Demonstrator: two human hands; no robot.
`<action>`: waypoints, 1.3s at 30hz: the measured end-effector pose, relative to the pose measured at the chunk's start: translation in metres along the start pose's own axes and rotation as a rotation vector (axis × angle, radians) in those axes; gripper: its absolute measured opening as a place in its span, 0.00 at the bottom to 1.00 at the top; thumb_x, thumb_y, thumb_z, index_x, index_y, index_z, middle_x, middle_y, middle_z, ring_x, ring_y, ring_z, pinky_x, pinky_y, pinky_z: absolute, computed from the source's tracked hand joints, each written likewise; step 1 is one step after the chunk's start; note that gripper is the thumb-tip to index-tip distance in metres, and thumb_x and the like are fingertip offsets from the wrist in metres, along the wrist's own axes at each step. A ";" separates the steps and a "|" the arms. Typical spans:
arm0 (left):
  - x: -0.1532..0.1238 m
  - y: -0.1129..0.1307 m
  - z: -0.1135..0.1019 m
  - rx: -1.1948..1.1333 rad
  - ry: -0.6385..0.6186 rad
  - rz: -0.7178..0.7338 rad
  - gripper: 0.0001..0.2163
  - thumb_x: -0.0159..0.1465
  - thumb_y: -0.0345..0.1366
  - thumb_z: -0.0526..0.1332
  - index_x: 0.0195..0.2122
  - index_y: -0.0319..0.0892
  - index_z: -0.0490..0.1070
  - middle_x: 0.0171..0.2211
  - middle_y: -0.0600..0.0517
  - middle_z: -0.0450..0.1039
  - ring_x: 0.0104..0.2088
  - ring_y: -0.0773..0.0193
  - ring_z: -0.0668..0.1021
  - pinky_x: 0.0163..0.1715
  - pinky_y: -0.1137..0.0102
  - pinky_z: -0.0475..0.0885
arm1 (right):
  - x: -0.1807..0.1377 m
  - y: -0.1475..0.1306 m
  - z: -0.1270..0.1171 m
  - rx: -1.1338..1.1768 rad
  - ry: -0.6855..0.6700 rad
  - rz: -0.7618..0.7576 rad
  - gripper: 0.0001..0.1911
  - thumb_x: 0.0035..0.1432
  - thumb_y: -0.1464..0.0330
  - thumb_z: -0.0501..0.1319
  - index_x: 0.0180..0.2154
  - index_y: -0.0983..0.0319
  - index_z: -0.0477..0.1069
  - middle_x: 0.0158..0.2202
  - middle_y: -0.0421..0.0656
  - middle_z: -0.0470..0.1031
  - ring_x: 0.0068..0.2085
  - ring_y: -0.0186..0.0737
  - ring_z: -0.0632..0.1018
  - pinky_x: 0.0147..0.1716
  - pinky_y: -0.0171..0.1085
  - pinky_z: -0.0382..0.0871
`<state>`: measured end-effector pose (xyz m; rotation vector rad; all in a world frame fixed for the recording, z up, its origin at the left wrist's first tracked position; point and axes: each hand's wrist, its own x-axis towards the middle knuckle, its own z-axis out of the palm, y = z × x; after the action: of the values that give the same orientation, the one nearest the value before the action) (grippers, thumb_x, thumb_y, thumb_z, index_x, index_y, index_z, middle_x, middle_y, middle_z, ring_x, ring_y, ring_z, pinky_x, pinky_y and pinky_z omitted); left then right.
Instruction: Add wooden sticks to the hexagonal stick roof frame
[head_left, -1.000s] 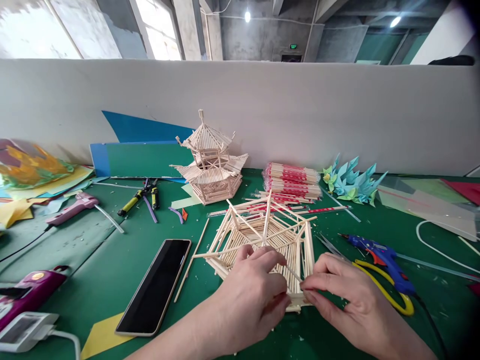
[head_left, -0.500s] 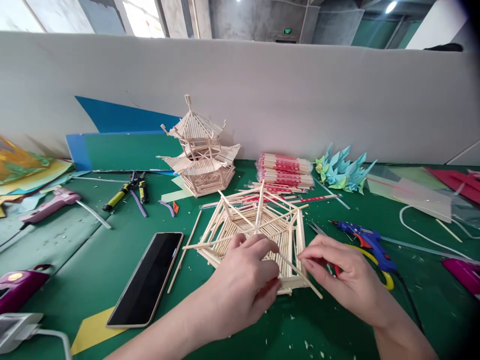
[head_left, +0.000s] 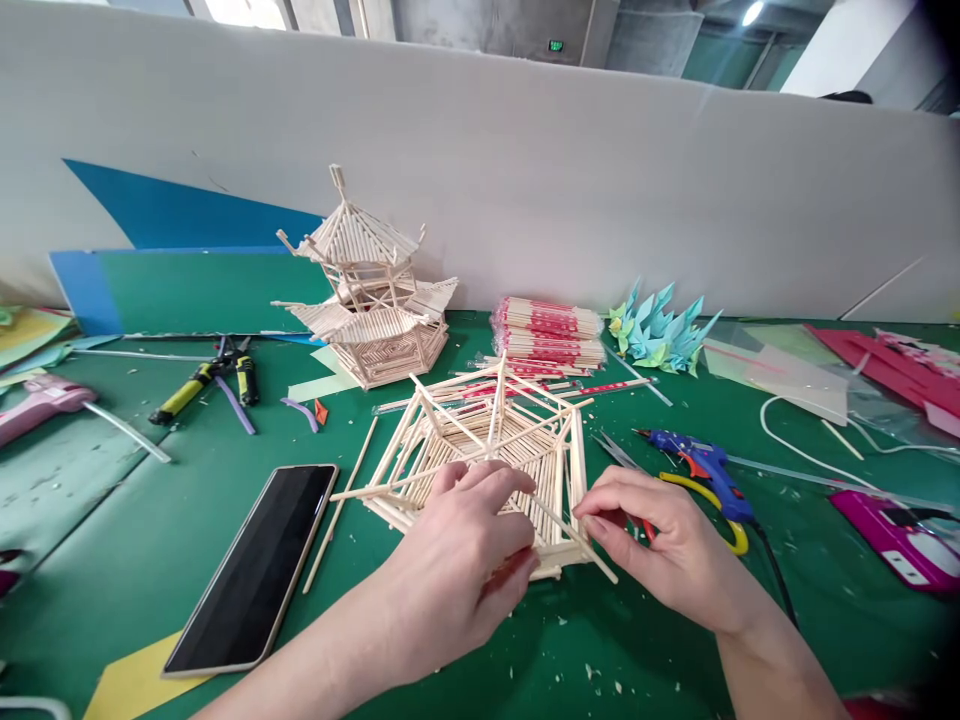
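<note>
A hexagonal frame of thin wooden sticks (head_left: 480,440) lies on the green table in front of me. My left hand (head_left: 457,570) rests curled on its near edge, fingers pressing the sticks. My right hand (head_left: 652,540) pinches one slanting loose stick (head_left: 574,535) at the frame's near right corner. A finished stick pagoda (head_left: 364,290) stands behind the frame.
A black phone (head_left: 255,565) lies to the left, a blue glue gun (head_left: 701,465) and yellow-handled scissors (head_left: 720,510) to the right. Wrapped chopstick bundles (head_left: 551,335), paper cranes (head_left: 660,335), pliers (head_left: 199,378) and a pink device (head_left: 896,535) lie around. A white wall (head_left: 600,190) closes the back.
The view has swung right and down. My right hand has drawn slightly back from the frame's corner, and the loose stick now slants out past the corner.
</note>
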<state>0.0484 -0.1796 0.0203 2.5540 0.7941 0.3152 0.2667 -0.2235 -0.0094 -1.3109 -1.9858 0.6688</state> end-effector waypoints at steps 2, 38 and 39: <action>0.000 0.000 0.000 -0.002 -0.003 -0.002 0.09 0.62 0.30 0.53 0.26 0.41 0.67 0.46 0.48 0.68 0.47 0.56 0.70 0.46 0.54 0.59 | 0.000 -0.001 0.000 0.006 -0.004 0.005 0.07 0.61 0.70 0.55 0.33 0.61 0.72 0.29 0.41 0.70 0.29 0.33 0.71 0.28 0.32 0.65; -0.065 -0.024 0.017 0.002 0.314 -0.052 0.14 0.60 0.33 0.61 0.47 0.49 0.63 0.52 0.48 0.58 0.56 0.52 0.61 0.53 0.53 0.60 | 0.022 -0.047 0.028 -0.303 -0.117 -0.203 0.07 0.58 0.73 0.57 0.31 0.60 0.73 0.28 0.40 0.66 0.33 0.36 0.67 0.31 0.35 0.59; -0.065 -0.024 0.017 -0.001 0.312 -0.048 0.13 0.60 0.34 0.61 0.46 0.49 0.63 0.52 0.48 0.58 0.56 0.52 0.60 0.53 0.52 0.60 | 0.023 -0.046 0.029 -0.303 -0.121 -0.206 0.07 0.58 0.73 0.56 0.30 0.61 0.72 0.28 0.40 0.65 0.33 0.36 0.67 0.31 0.35 0.59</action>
<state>-0.0093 -0.2058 -0.0117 2.5127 0.9630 0.7101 0.2112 -0.2210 0.0108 -1.2340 -2.3528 0.3672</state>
